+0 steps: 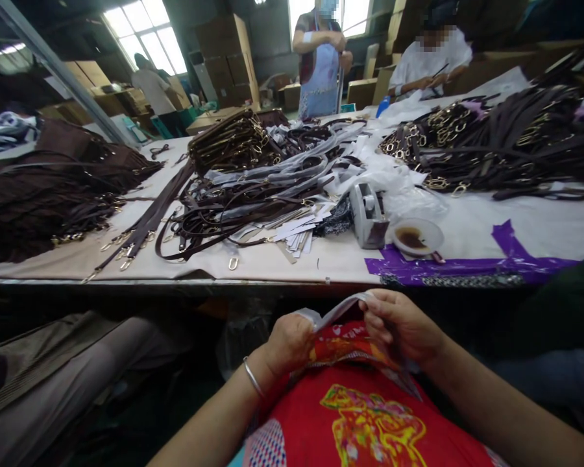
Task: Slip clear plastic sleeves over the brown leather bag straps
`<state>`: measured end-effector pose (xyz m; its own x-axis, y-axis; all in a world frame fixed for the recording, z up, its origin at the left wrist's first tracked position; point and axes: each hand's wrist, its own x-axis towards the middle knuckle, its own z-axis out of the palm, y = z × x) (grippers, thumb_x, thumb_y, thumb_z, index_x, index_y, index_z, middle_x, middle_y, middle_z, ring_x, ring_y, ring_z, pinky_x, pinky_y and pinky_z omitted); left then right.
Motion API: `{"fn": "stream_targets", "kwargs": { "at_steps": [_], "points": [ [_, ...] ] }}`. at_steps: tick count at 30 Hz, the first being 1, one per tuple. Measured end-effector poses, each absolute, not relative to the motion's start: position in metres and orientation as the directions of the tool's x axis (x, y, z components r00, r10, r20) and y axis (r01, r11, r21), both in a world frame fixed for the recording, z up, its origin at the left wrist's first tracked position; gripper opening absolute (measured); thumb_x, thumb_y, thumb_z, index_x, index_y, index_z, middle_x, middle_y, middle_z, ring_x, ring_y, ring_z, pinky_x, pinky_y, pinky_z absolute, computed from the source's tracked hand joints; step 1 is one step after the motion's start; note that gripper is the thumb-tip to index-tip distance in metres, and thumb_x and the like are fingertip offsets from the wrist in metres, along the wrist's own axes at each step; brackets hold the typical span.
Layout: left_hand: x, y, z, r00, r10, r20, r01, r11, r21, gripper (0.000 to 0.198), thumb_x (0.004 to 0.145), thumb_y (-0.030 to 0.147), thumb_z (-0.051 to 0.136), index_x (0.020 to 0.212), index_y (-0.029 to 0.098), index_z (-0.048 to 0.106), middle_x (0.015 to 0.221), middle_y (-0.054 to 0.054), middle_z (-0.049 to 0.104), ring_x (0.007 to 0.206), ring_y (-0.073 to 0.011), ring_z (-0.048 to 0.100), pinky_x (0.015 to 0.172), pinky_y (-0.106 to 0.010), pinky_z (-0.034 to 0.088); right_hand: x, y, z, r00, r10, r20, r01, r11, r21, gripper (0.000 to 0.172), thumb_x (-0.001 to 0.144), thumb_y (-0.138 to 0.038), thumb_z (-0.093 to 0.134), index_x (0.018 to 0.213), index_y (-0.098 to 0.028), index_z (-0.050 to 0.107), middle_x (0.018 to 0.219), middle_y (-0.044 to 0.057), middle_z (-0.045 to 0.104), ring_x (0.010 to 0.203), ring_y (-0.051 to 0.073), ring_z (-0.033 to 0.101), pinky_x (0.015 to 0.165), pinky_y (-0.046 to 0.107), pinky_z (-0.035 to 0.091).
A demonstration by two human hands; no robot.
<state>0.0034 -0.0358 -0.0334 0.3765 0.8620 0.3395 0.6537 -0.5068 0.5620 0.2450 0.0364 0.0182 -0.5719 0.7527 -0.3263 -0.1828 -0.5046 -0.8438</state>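
Observation:
A thin pale strip (343, 305), possibly plastic or cloth, stretches between my hands just in front of the table edge. My left hand (292, 340), with a silver bangle at the wrist, is closed around one end. The fingers of my right hand (401, 321) pinch the other end. Below them lies the red apron (311, 415) on my lap, with a yellow printed figure and an orange-red patterned upper part. Dark straps (214, 220) with gold-coloured clasps lie in a heap on the table beyond, some wrapped in clear film.
On the table (467, 227) stand a grey tape dispenser (368, 217) and a bowl (421, 237) of brown liquid beside purple tape (467, 267). White cards (296, 230) lie near the straps. Dark brown pieces (43, 188) are stacked left; more straps (506, 136) lie right. Several people (321, 65) are behind.

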Motion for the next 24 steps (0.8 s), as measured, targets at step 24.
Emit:
{"fn": "stream_targets", "kwargs": {
  "at_steps": [24],
  "points": [
    [0.003,0.008,0.078,-0.426,0.905,-0.017,-0.649,-0.293,0.702,0.023,0.095,0.035,0.058,0.085,0.015,0.062,0.053,0.006,0.044,0.084,-0.0179,0.07,0.087,-0.032,0.053,0.195,0.007,0.006,-0.796,0.599,0.086,0.233,0.434,-0.87,0.036,0.099,-0.038,0.045,0.07,-0.018,0.055,0.07,0.001,0.057,0.064,0.013,0.051,0.061,0.024,0.041]
  ]
}}
